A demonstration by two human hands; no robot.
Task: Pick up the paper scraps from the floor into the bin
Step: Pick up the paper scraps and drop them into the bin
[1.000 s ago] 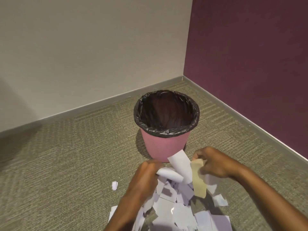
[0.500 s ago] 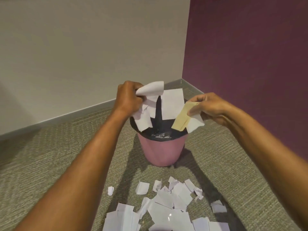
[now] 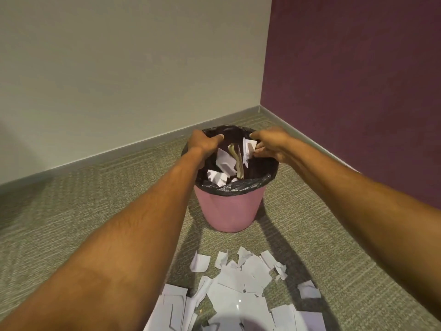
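A pink bin [image 3: 230, 209] with a black liner [image 3: 241, 185] stands on the carpet near the room's corner. Both my hands hover over its mouth. My left hand [image 3: 204, 142] is above the left rim with its fingers loosened. My right hand [image 3: 269, 145] is above the right rim with its fingers spread. A white scrap [image 3: 248, 150] hangs right at its fingertips. Between the hands, white scraps [image 3: 224, 161] and a tan strip [image 3: 237, 162] are falling into the bin. A pile of white paper scraps [image 3: 238, 283] lies on the floor in front of the bin.
A beige wall [image 3: 119, 68] runs behind the bin and a purple wall [image 3: 358, 68] stands to its right, both with a grey baseboard. Grey-green carpet [image 3: 71, 211] covers the floor to the left and right of the scraps.
Both hands lifted handfuls of scraps from the floor pile up over the bin. Their fingers have now opened and the white scraps and tan strip are dropping inside.
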